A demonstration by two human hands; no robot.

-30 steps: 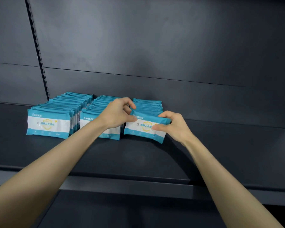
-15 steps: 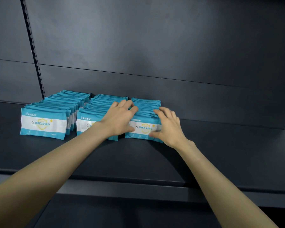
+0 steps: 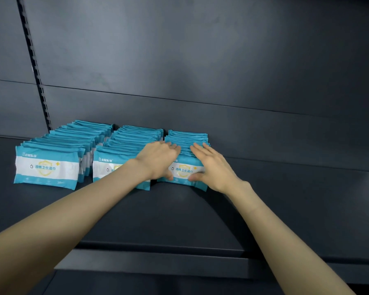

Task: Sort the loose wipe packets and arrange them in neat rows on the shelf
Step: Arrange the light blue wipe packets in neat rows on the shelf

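Three rows of blue-and-white wipe packets stand on a dark shelf [image 3: 179,220], running from near the middle of its depth back to the rear edge, toward its left end. The left row [image 3: 73,137] and the middle row [image 3: 134,135] stand just beside each other, each with its printed front facing the shelf's front edge. The right row [image 3: 188,136] stands just beside the middle one and is the shorter of the three.

Both hands rest on the right row. The left hand [image 3: 158,160] lies with its fingers stretched out flat over the packet tops, thumb down against the front packet [image 3: 184,170]. The right hand [image 3: 211,167] does the same from the other side, fingers straight and spread, thumb touching the packet's lower front. Neither hand curls around anything.

Behind the rows rises a dark back panel [image 3: 200,60], with a slotted upright strip [image 3: 33,67] at its left.
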